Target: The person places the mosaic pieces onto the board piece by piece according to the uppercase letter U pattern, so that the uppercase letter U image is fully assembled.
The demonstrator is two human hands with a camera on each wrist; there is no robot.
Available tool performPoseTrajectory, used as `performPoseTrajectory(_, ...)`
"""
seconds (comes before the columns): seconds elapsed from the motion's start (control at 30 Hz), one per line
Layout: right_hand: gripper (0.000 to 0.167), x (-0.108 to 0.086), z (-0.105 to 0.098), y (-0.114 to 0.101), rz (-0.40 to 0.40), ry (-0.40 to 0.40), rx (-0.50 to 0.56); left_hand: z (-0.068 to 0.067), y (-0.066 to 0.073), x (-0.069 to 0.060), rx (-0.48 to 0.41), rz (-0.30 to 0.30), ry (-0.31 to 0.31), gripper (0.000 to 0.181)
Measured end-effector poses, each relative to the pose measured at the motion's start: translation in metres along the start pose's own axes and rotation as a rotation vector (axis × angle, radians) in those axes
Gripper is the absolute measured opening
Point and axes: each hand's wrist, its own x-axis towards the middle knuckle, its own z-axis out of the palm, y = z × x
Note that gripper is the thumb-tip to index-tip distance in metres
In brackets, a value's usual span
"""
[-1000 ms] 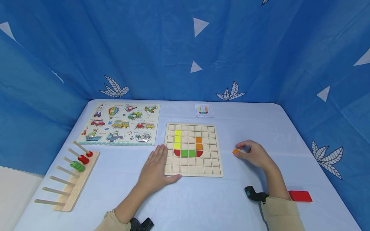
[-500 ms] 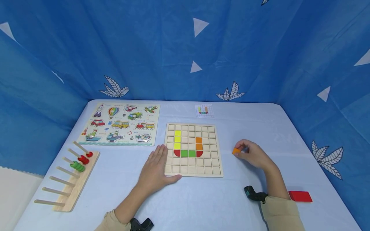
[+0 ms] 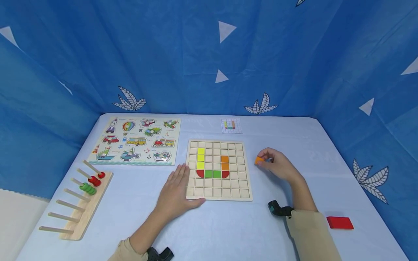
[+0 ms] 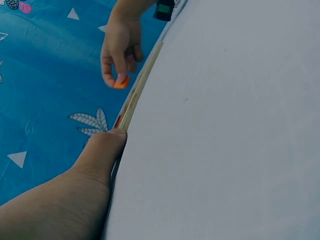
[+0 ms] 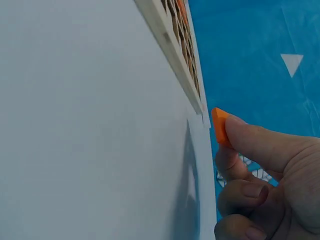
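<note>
Between thumb and forefinger, my right hand pinches a small orange block, held above the table just right of the wooden grid board. My left hand lies flat with straight fingers along the board's left edge, its thumb at the front edge. In the board sit a column of yellow blocks, two red rounded corner blocks, two green blocks and two orange blocks, forming a U. The left wrist view shows the left thumb against the board's side.
Behind the board lies a small pattern card with a printed U. A vehicle puzzle board is at the back left. A peg rack with red and green beads stands at the left. A red block lies at the right.
My right hand has moved left and slightly farther back, bringing the pinched orange block closer to the grid board. My left hand has stayed in place.
</note>
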Motion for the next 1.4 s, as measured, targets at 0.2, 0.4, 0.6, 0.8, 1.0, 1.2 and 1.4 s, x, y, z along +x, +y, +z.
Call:
performPoseTrajectory(0.2,0.019,0.018,0.014,-0.02,0.017,-0.02,0.017,-0.001,0.0,-0.001,-0.001,-0.001,-0.004,0.123)
performPoseTrajectory(0.4,0.02,0.033,0.027,-0.039,-0.008,-0.057,0.048,-0.001,-0.001,-0.001,-0.007,0.001,-0.007,0.124)
performPoseTrajectory(0.6,0.017,0.045,0.04,-0.058,-0.054,-0.095,0.072,0.001,-0.002,-0.001,0.003,0.0,-0.017,0.123)
performPoseTrajectory(0.8,0.015,0.054,0.051,-0.073,-0.076,-0.11,0.037,0.001,-0.001,-0.001,-0.002,0.003,-0.002,0.123)
performPoseTrajectory(1.0,0.014,0.06,0.055,-0.079,-0.052,-0.108,-0.003,0.0,0.0,0.0,-0.003,0.007,-0.004,0.122)
performPoseTrajectory(1.2,0.013,0.063,0.057,-0.082,-0.037,-0.117,-0.01,-0.002,0.001,0.0,0.0,0.007,-0.013,0.122)
performPoseTrajectory(1.4,0.014,0.066,0.059,-0.084,-0.037,-0.125,-0.02,-0.001,0.001,0.0,-0.002,0.005,-0.013,0.123)
